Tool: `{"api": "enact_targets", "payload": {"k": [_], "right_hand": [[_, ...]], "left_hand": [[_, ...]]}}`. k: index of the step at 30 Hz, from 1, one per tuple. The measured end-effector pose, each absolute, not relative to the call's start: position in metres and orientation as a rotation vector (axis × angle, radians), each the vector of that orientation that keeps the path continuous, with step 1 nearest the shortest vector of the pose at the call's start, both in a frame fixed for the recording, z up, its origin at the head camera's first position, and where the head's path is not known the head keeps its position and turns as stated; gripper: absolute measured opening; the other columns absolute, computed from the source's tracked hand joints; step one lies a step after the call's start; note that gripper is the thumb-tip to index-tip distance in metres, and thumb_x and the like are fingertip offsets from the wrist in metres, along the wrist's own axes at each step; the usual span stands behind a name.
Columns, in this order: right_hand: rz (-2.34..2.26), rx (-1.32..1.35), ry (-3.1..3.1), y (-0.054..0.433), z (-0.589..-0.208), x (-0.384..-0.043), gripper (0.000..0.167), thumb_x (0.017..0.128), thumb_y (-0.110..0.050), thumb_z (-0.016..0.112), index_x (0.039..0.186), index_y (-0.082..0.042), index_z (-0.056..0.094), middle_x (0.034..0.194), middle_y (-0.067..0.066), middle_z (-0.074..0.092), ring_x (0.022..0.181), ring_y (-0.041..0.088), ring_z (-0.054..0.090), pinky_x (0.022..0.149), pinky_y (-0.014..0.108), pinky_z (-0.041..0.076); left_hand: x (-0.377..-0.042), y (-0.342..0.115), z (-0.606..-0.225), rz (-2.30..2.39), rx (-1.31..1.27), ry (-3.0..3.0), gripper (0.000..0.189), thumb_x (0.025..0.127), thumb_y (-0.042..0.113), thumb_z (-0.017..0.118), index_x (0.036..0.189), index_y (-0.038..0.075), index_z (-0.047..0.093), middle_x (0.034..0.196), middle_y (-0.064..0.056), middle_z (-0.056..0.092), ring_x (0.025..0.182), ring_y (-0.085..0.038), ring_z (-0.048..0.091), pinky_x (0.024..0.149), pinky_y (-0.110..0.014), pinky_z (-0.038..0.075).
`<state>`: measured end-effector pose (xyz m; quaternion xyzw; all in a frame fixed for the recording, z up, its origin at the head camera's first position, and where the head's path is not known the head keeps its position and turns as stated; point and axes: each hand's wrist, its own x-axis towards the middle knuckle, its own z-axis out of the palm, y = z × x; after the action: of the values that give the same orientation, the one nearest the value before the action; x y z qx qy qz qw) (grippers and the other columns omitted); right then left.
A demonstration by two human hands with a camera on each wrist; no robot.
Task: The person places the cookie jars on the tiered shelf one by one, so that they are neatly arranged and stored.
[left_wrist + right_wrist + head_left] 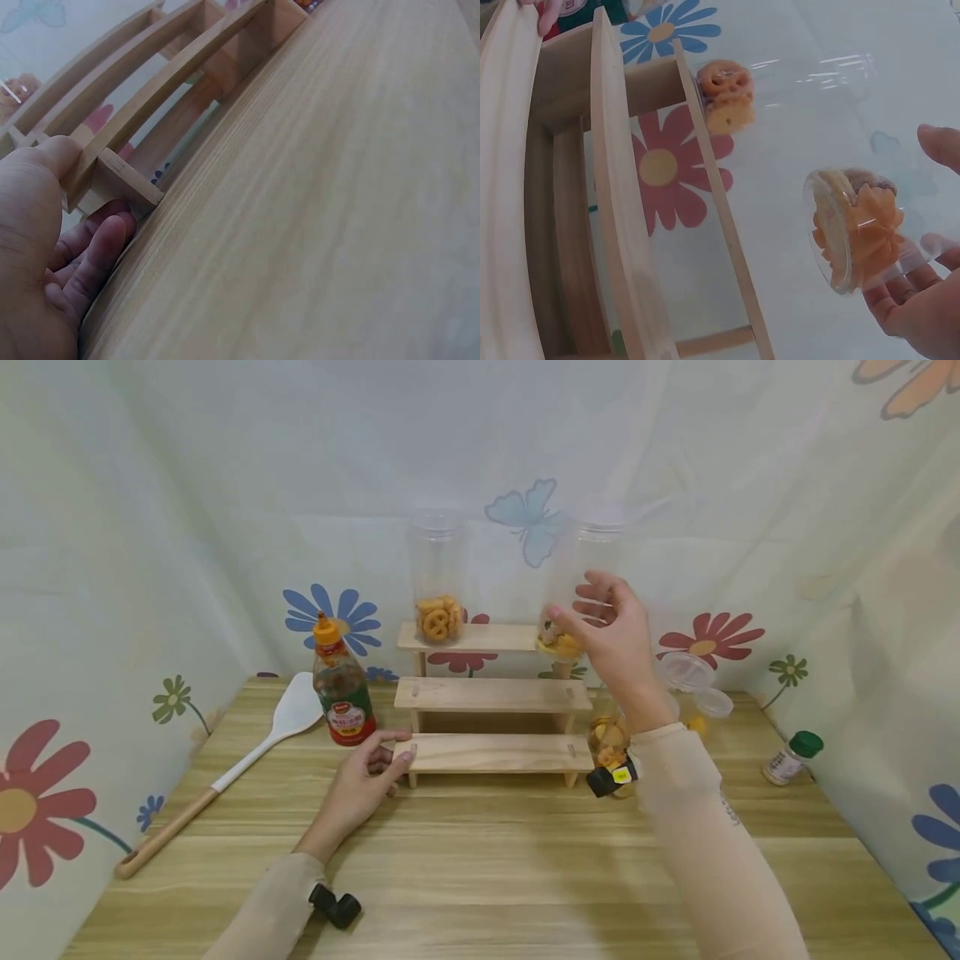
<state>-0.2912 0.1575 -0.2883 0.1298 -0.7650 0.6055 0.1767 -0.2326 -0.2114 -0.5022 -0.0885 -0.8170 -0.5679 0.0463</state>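
Observation:
A three-tier wooden shelf stands on the table. My left hand grips the left end of its lowest tier; in the left wrist view the thumb lies near the board's top and the fingers curl by its leg. With my right hand I hold a clear lidded jar with fingers and thumb around it. This jar is tilted, and biscuits sit at its bottom; the right wrist view shows that bottom apart from the top tier. Upright on that tier's left end is another clear jar with pretzel-shaped snacks.
Left of the shelf stands a sauce bottle, beside a white spatula with a wooden handle. Right of it, partly behind my right arm, are more clear snack jars. A green-capped seasoning bottle lies tilted near the right edge.

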Motion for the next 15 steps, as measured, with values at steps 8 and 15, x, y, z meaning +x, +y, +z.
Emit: {"api": "enact_targets", "payload": {"k": [8,15], "right_hand": [[1.734,0.385,-2.175,0.132,-0.293,-0.307,0.081,0.096,-0.037,0.092,0.159,-0.007,0.050,0.152,0.018,0.060,0.138,0.036,0.061,0.120,0.045,0.051],[1.779,0.345,-2.191,0.111,-0.298,-0.321,0.086,0.094,-0.035,0.093,0.159,-0.006,0.046,0.152,0.018,0.058,0.137,0.034,0.060,0.120,0.045,0.050]], "left_hand": [[-0.234,-0.211,-0.505,-1.746,-0.327,-2.470,0.034,0.111,0.036,0.074,0.142,0.023,0.069,0.095,-0.016,0.075,0.077,-0.027,0.073,0.065,-0.035,0.065],[-0.233,-0.213,-0.503,-1.754,-0.321,-2.467,0.034,0.111,0.036,0.074,0.142,0.023,0.070,0.094,-0.017,0.075,0.076,-0.027,0.072,0.065,-0.035,0.064]]}}
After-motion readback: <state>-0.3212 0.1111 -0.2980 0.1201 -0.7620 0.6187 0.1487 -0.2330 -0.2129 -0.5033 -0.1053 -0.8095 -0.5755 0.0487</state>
